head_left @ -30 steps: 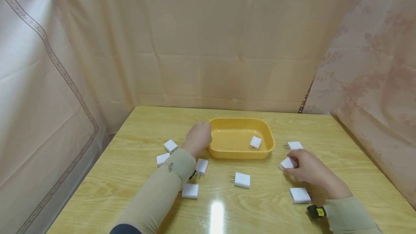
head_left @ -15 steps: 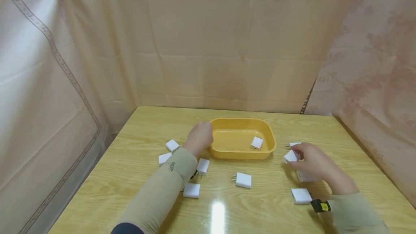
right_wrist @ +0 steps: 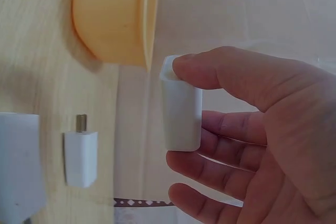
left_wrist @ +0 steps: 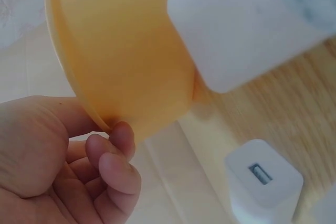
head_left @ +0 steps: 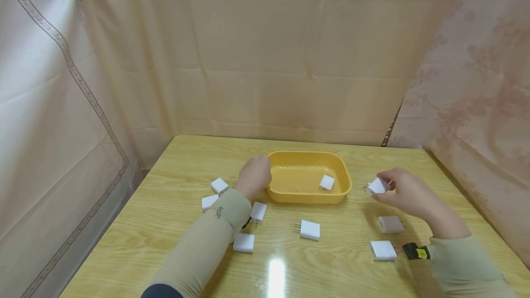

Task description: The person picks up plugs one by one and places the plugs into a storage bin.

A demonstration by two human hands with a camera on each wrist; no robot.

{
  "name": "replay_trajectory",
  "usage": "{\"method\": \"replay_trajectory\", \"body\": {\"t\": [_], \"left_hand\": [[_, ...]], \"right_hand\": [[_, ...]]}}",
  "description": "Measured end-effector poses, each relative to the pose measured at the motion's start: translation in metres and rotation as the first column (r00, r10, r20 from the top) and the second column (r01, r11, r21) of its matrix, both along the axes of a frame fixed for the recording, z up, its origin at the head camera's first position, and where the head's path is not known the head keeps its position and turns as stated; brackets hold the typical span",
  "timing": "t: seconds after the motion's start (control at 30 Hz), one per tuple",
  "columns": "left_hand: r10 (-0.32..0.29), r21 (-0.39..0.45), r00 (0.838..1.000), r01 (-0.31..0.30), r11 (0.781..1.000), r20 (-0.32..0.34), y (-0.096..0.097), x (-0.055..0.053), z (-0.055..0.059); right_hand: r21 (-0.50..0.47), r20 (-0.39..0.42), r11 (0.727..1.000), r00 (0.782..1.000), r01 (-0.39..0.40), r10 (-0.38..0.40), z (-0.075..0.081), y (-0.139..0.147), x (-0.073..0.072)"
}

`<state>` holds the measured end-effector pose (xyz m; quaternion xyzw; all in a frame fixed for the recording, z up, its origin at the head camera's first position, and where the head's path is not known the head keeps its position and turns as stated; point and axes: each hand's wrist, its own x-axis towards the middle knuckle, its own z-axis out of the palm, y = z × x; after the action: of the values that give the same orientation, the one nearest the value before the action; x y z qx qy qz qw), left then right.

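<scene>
My left hand pinches the left rim of a yellow plastic basin; in the left wrist view thumb and fingers meet at the basin's edge. One white USB charger plug lies inside the basin, towards its right end. To the right of the basin, above the table, my right hand holds another white charger plug between thumb and fingers. In the head view this held plug mostly covers a further charger lying behind it, which the right wrist view shows as a charger with metal prongs.
On the wooden table, two chargers lie below my right hand, a pink-tinted one and a white one. Another charger sits in front of the basin. Several more, including one, surround my left forearm. Cloth curtains enclose the table.
My right hand has raised the charger plug off the table and moved slightly back and right, uncovering the pink-tinted charger beneath. My left hand and the basin stay in place.
</scene>
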<state>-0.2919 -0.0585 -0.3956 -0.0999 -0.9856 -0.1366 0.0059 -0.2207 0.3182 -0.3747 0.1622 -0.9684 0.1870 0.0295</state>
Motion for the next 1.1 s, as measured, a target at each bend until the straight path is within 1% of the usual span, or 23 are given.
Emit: {"method": "replay_trajectory", "body": {"t": [0.27, 0.43, 0.67, 0.97, 1.1], "left_hand": [[-0.002, 0.003, 1.0, 0.002, 1.0, 0.004, -0.001, -0.001, 0.0], [0.002, 0.013, 1.0, -0.002, 1.0, 0.003, -0.001, 0.0, 0.001], [-0.006, 0.016, 1.0, 0.005, 1.0, 0.021, 0.0, 0.0, 0.001], [-0.013, 0.023, 1.0, 0.013, 1.0, 0.019, -0.001, -0.001, -0.001], [-0.014, 0.022, 1.0, 0.014, 1.0, 0.02, -0.001, -0.002, -0.001]], "right_hand": [[0.024, -0.043, 1.0, 0.999, -0.006, 0.007, 0.013, -0.001, -0.004], [0.046, -0.065, 0.999, 0.998, -0.015, 0.018, 0.018, -0.007, -0.008], [0.047, -0.08, 0.999, 0.996, -0.021, 0.024, 0.019, -0.017, -0.015], [0.024, -0.089, 0.999, 0.995, -0.03, 0.032, 0.016, -0.034, -0.03], [0.008, -0.078, 1.0, 0.997, -0.019, 0.019, 0.016, -0.042, -0.036]]}}
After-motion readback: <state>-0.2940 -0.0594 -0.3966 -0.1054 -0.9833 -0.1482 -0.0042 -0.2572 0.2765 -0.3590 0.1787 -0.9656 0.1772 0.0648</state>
